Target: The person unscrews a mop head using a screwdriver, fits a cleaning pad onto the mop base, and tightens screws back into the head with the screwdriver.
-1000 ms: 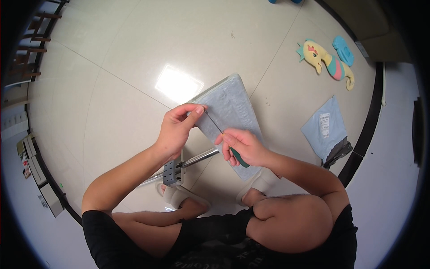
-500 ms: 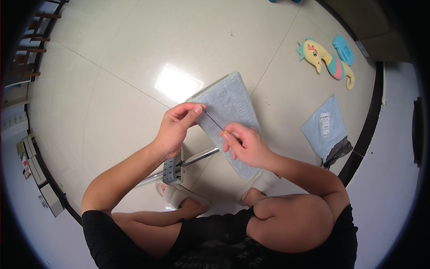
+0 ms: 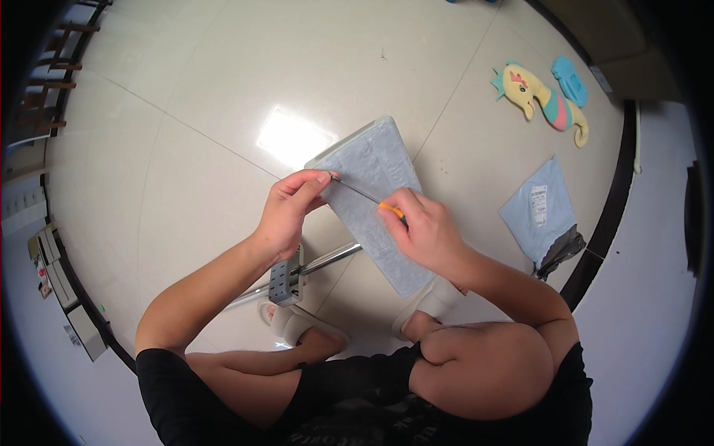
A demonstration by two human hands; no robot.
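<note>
Between my hands runs a screwdriver (image 3: 361, 192) with a thin metal shaft and an orange and black handle. My right hand (image 3: 428, 232) is closed around the handle. At the tip, my left hand (image 3: 286, 212) pinches with thumb and forefinger; a tiny dark piece shows there, too small to name. Both hands are above a flat, blue-grey padded board (image 3: 375, 178) that looks covered in cloth or plastic film. Under my left wrist are a grey perforated bracket (image 3: 285, 282) and a shiny metal tube (image 3: 335, 258).
On the tiled floor to the right lie a yellow seahorse plush toy (image 3: 554, 108), a blue plastic item (image 3: 570, 82) and a blue-grey mailing bag (image 3: 541, 204) with a black end. My slippered feet (image 3: 428, 306) are close to the board. Brown wooden furniture (image 3: 56, 82) stands far left.
My right hand has shifted slightly right and turned, and more of the orange handle shows. The screwdriver lies at a shallower slant. My left hand has barely moved.
</note>
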